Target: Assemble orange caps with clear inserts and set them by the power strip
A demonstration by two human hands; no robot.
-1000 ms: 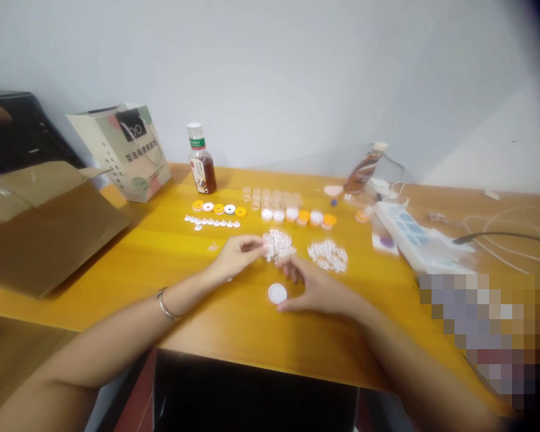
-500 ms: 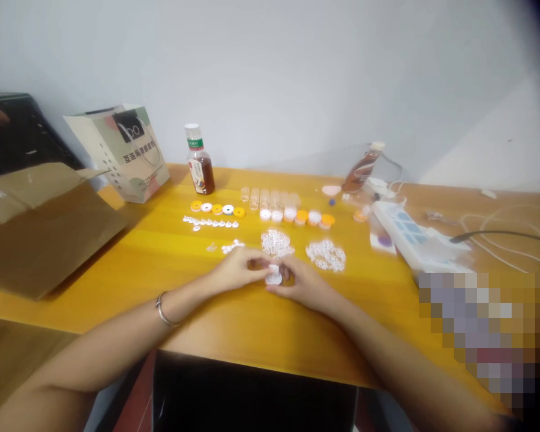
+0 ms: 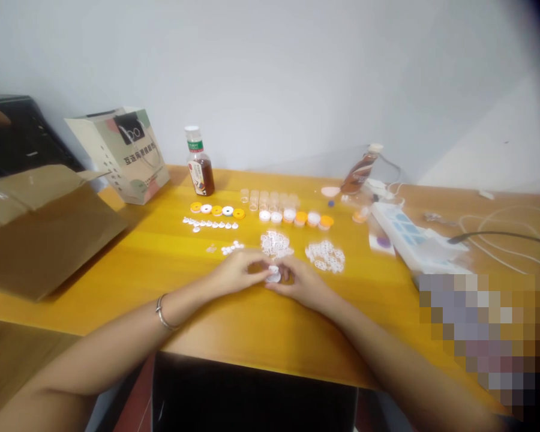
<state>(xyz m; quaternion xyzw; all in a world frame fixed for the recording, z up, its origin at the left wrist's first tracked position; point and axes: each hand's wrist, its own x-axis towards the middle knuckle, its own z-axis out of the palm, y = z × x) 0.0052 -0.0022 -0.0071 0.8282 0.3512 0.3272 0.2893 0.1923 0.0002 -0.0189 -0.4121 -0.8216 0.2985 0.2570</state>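
Above the front middle of the wooden table, my left hand (image 3: 242, 270) and my right hand (image 3: 299, 281) meet fingertip to fingertip. Between them is a small round white plastic piece (image 3: 273, 276), pinched by the fingers of both hands; its exact kind is too small to tell. Just beyond lies a pile of white perforated discs (image 3: 275, 243), with a second disc pile (image 3: 325, 256) to the right. Tiny white pieces (image 3: 233, 247) lie past my left hand, and a row of small white knobbed parts (image 3: 211, 224) sits farther back.
Orange and white caps (image 3: 216, 210) and lidded round pots (image 3: 300, 218) stand in rows before clear cups (image 3: 264, 200). A drink bottle (image 3: 201, 162), paper bag (image 3: 135, 156) and cardboard box (image 3: 49, 234) are left; a tilted bottle (image 3: 360, 171) and power strip (image 3: 405, 234) are right.
Hardly anything differs. Both hands keep their pinch on the white piece at the same spot, with only a very slight shift of the fingers and view.
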